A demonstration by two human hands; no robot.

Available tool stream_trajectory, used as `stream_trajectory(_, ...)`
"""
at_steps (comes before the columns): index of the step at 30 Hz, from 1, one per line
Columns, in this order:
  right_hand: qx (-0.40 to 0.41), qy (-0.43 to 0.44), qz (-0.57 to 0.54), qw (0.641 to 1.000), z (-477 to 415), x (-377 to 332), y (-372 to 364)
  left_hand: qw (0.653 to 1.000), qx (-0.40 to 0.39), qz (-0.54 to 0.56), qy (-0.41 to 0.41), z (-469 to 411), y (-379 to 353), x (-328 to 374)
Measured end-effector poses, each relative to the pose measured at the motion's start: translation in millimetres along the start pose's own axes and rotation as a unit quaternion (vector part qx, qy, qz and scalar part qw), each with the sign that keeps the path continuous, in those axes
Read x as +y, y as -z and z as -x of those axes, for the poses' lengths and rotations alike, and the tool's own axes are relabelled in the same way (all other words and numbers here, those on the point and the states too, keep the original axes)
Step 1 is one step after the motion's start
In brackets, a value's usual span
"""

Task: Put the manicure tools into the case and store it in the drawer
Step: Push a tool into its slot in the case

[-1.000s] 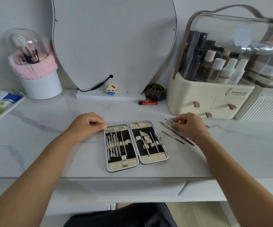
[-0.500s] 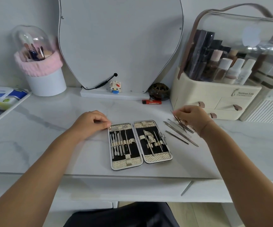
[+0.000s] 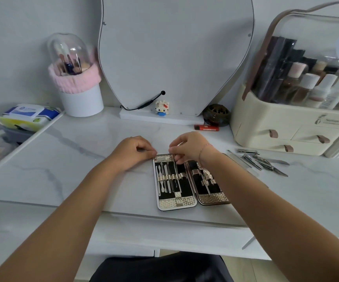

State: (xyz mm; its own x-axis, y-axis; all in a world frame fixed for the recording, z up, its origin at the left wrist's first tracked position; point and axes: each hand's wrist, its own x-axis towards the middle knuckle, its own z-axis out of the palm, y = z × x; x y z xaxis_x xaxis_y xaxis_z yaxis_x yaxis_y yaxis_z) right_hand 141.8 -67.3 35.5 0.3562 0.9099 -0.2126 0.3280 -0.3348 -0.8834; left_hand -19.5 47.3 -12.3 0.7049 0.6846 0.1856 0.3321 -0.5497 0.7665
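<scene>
Case (image 3: 175,202) corner in curled left hand (image 3: 133,152); thin tool (image 3: 176,166) pinched in right hand (image 3: 191,148).

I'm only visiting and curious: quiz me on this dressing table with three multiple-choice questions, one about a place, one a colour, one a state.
1. From the case, the loose tools lie: A left; B right; C behind.
2. The band on the brush holder is: A pink; B green; C black.
3. The right hand: A lies flat, empty; B pinches a thin tool over the case; C grips a bottle.
Answers: 1 B, they lie to its right; 2 A, a fuzzy pink wrap; 3 B, fingertips hold a thin metal rod above the left half.
</scene>
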Motion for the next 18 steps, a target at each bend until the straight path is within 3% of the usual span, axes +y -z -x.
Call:
stream_trajectory(9,0.033,-0.031,0.006,0.999,-10.4,-1.8,-7.2,1.0,-0.004,0.005,0.001,-0.3,0.8,-0.3)
stream_trajectory(18,0.029,-0.069,-0.065,0.995,-8.8,-6.4,-3.8,1.0,-0.004,0.008,-0.001,-0.1,0.7,-0.8)
